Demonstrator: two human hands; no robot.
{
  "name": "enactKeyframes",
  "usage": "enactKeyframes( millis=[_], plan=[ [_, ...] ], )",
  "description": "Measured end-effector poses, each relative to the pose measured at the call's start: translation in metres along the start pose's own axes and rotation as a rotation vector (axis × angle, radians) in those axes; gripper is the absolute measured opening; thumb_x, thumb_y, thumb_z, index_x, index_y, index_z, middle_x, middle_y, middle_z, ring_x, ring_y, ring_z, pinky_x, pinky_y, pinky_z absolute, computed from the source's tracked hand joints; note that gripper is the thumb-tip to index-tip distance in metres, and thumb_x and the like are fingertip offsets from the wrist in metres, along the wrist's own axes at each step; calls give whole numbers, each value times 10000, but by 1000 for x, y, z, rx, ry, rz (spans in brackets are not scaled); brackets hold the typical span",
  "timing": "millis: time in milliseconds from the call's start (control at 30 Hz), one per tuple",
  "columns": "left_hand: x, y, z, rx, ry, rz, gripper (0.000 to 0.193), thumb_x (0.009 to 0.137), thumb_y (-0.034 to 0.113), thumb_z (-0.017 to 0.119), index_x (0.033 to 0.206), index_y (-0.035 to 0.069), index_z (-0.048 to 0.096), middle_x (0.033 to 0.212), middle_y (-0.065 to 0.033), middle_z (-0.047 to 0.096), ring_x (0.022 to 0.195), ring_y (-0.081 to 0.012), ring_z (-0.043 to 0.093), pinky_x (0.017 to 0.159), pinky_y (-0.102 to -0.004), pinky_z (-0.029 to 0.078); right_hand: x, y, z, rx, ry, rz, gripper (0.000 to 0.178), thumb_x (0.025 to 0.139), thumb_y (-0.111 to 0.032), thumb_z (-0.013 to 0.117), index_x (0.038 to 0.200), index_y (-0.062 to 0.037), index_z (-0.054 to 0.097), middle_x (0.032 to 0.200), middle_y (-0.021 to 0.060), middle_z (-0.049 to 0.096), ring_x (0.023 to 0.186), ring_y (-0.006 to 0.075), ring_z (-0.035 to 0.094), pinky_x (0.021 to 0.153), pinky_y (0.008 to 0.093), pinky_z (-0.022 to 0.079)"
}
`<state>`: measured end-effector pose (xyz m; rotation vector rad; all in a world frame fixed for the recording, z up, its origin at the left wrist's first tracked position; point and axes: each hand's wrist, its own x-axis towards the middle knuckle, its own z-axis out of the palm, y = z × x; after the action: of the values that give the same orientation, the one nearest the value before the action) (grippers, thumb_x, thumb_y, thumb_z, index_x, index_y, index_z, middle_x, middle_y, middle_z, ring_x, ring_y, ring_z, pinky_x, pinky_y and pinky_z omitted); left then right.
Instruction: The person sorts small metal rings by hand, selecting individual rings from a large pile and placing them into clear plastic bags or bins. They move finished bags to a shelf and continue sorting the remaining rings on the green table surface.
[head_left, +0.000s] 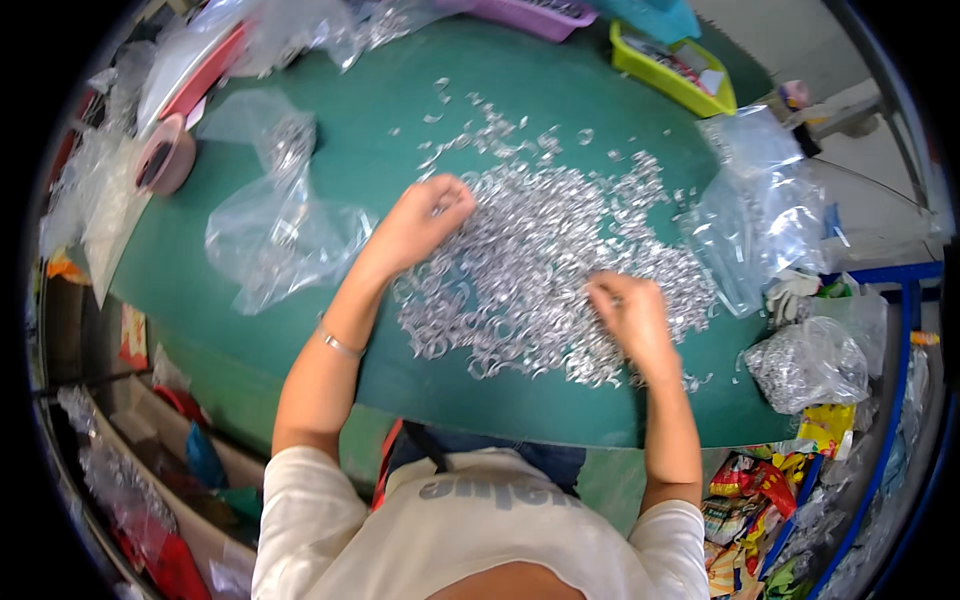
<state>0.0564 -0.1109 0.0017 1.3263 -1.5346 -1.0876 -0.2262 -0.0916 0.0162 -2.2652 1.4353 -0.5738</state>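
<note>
Your L hand is at the upper-L part of the metal pcs, fingers curled; your R hand is over their R side, fingertips bunched. Can't tell if either grips a pc. Pcs lie heaped on the green table.

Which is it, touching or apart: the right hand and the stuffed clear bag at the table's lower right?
Apart. The head view shows loose silver pieces and green tabletop between the right hand and the stuffed clear bag.
</note>
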Motion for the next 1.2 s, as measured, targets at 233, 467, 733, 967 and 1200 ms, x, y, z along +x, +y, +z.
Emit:
enactKeyframes(
  millis=[233, 467, 733, 967, 1200],
  plan=[
    [2, -1, -2, -114, 57, -110, 158, 825, 133, 555, 862, -18, 530, 704, -16, 558, 644, -82, 489, 577, -247, 421, 0, -1, -18, -237, 46, 266, 156, 782, -156, 612, 924, -94, 632, 652, 161, 607, 602, 304, 610, 563, 375, 472],
    [-3, 1, 3, 145, 101, -28, 184, 817, 147, 573, 930, 7, 540, 677, -101, 595, 588, -171, 551, 562, -319, 432, 26, -37, 13, -91, -94, 13, 188, 775, -188, 630, 937, -93, 633, 653, 151, 610, 585, 308, 602, 547, 376, 470],
    [-9, 4, 10, 413, 129, 123, 133, 813, 86, 557, 926, 20, 585, 607, -136, 552, 514, -233, 506, 519, -342, 400, 35, -34, 15, -161, -144, 7, 90, 738, -132, 623, 778, -51, 615, 625, 125, 600, 588, 302, 590, 544, 388, 454],
    [-15, -1, 21, 554, -7, 155, 148, 756, 110, 619, 896, 68, 594, 648, -130, 589, 611, -306, 567, 560, -384, 437, 31, -17, -7, 35, -256, 95, 220, 714, -116, 674, 925, -59, 644, 624, 140, 582, 566, 255, 564, 539, 338, 425],
    [-13, 2, 27, 598, 15, 169, 140, 692, 91, 643, 822, 59, 601, 635, -115, 591, 630, -295, 588, 555, -386, 445, 63, -41, 44, -41, -96, -127, 145, 758, -147, 633, 885, -77, 626, 626, 156, 592, 619, 320, 601, 574, 392, 460]
  ],
)
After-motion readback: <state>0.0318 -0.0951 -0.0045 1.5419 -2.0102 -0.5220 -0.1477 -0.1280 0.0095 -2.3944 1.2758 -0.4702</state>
